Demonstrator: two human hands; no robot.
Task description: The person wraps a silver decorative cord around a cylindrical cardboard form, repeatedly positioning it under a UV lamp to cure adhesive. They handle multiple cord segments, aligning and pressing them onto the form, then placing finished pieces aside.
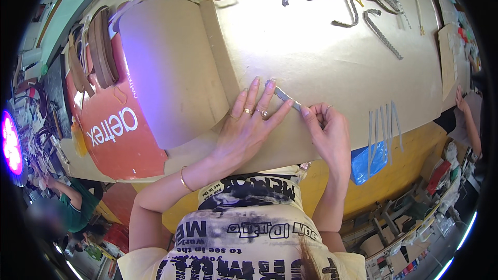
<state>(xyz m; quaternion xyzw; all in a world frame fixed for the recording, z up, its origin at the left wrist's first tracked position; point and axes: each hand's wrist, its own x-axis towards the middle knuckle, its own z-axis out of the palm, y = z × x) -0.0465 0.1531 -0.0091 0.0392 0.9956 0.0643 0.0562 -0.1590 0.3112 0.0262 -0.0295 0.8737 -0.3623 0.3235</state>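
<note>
A short, narrow grey strip [285, 97] with a pale edge lies slantwise on the tabletop in front of me. My left hand [248, 122] is spread flat, with its fingertips pressing on the strip's far end and along its side. At the near end, my right hand [328, 129] pinches the strip between thumb and curled fingers. The fingers hide that end. Several thin grey strips [384, 129] hang side by side over the table's near edge, to the right of my right hand.
Braided grey cords [381, 33] and tan strips lie at the far right. To the left, a curved brown cardboard sheet [171, 67] rests on a red printed board [122, 129], near brown straps [101, 46]. A blue plastic bag [369, 163] sits below the hanging strips. Other people work at both sides.
</note>
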